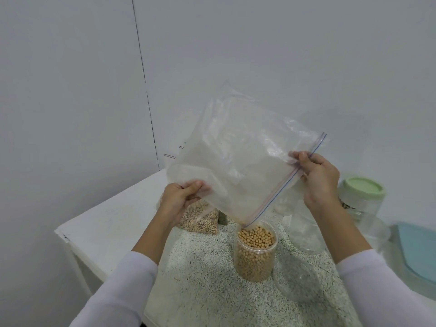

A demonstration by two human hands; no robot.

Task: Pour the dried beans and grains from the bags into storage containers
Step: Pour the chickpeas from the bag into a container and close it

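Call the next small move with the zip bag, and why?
Probably lower the zip bag and set it aside. It looks empty, its open corner tipped over the clear container, which is filled with yellow beans nearly to the rim. The left hand grips the bag's bottom edge, the right hand pinches the zip strip. A second bag of beans waits behind.

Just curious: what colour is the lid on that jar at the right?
Pale green; the jar lid shows in the head view.
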